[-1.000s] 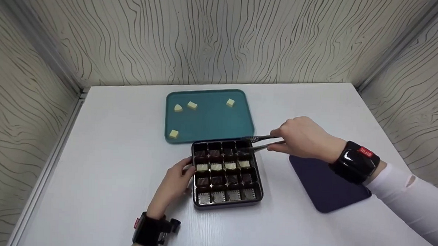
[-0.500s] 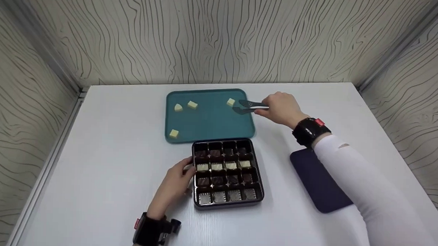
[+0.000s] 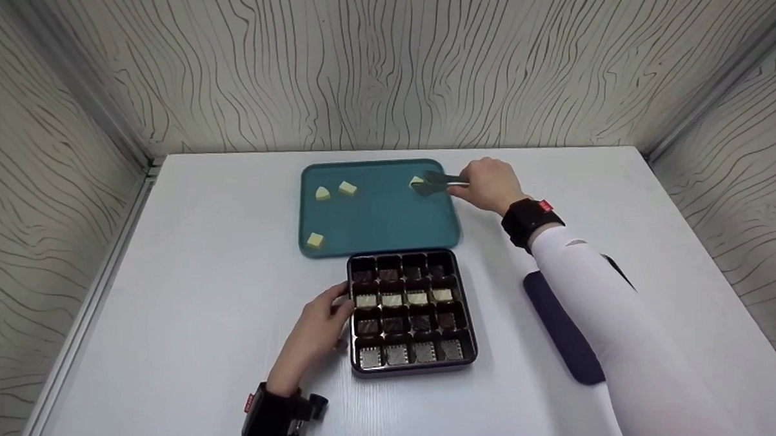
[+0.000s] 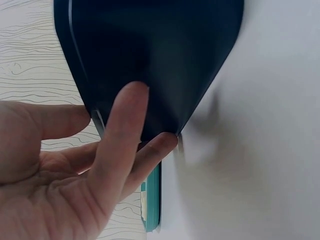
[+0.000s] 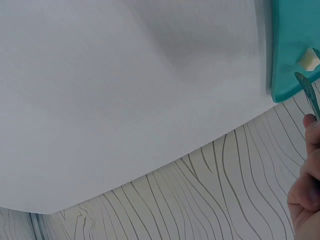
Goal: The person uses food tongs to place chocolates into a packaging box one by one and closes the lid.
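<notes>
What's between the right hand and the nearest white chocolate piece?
Tongs, gripped by the right hand and spanning the edge of the teal tray; the head view shows this.

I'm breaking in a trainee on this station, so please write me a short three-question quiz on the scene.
1. Which hand holds the tongs?
2. How many pale pieces lie on the tray? A) two B) four C) six
3. True or false: the row of the box nearest the tray holds pale pieces.

Key: 1. The right hand. 2. B. 3. False; it holds dark pieces.
</notes>
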